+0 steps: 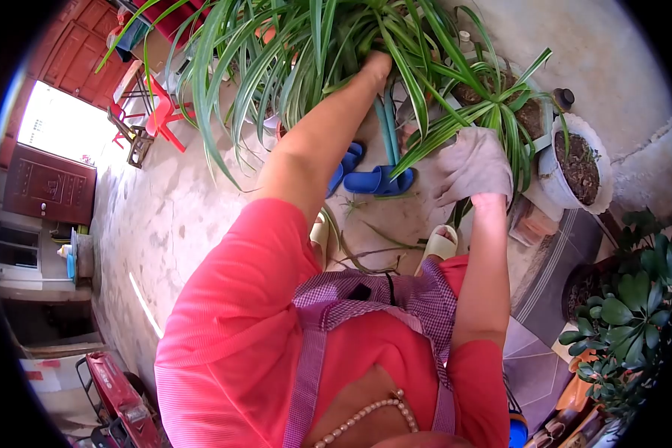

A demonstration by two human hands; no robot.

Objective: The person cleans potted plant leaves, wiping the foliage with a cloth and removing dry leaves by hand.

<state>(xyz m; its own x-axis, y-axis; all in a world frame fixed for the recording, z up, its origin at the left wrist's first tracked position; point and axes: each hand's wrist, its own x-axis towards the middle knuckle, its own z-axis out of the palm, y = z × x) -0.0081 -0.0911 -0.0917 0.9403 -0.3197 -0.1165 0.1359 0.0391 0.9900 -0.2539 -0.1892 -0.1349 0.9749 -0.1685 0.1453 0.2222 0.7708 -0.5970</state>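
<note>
My left arm reaches up into a large spider plant (269,97) with long green-and-white striped leaves. Only the back of my left hand (378,63) shows; leaves hide its fingers, so its grip cannot be made out. A pale grey cloth (476,160) covers my right hand (455,179), whose fingers appear bent beneath it. The cloth lies against striped leaves of a smaller spider plant (493,104) at the right. What is under the cloth is hidden.
White pots with soil, one ribbed (601,168), stand at the right. Blue slippers (381,181) and fallen leaves (388,243) lie on the concrete floor. A red chair (160,112) stands at the far left. A leafy green plant (635,299) grows at the lower right.
</note>
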